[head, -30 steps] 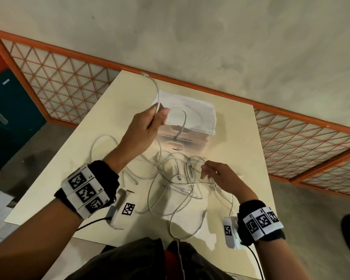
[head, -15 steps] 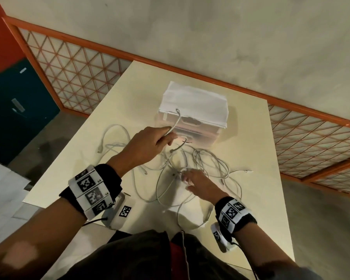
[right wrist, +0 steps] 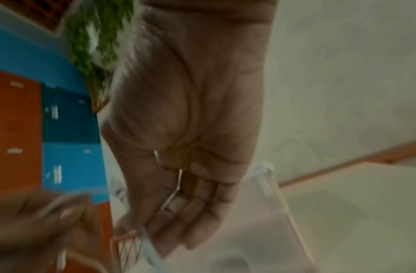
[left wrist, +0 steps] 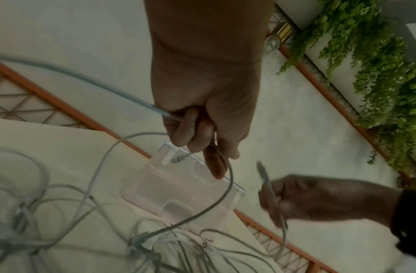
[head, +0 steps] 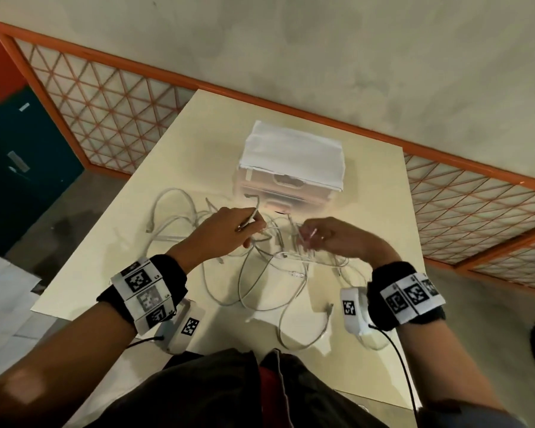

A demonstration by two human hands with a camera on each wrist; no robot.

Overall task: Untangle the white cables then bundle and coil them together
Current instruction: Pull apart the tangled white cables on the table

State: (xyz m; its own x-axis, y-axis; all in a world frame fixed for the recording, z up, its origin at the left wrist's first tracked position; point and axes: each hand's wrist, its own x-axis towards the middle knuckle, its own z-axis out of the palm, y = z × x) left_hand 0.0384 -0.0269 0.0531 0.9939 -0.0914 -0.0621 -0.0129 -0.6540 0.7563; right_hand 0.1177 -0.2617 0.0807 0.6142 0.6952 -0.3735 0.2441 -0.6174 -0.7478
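A tangle of white cables [head: 269, 273] lies on the cream table [head: 368, 211] in front of me, with loops reaching left [head: 170, 211] and toward the near edge. My left hand [head: 229, 231] hovers over the pile, its fingers curled round one cable [left wrist: 225, 184] whose end sticks up past the knuckles [head: 254, 208]. My right hand [head: 331, 239] is just right of it, pinching another cable strand [left wrist: 270, 188] with its plug end pointing up. The right wrist view is blurred; a thin cable [right wrist: 176, 188] crosses that hand's curled fingers.
A clear plastic box [head: 288, 193] with a white folded cloth on top [head: 294, 152] stands just behind the cables. The table's left and near edges drop to the floor. An orange lattice railing [head: 112, 97] and a wall lie beyond.
My left hand has come down from raised height to just above the pile, still holding its cable. My right hand has lifted off the table and risen beside the left with a strand.
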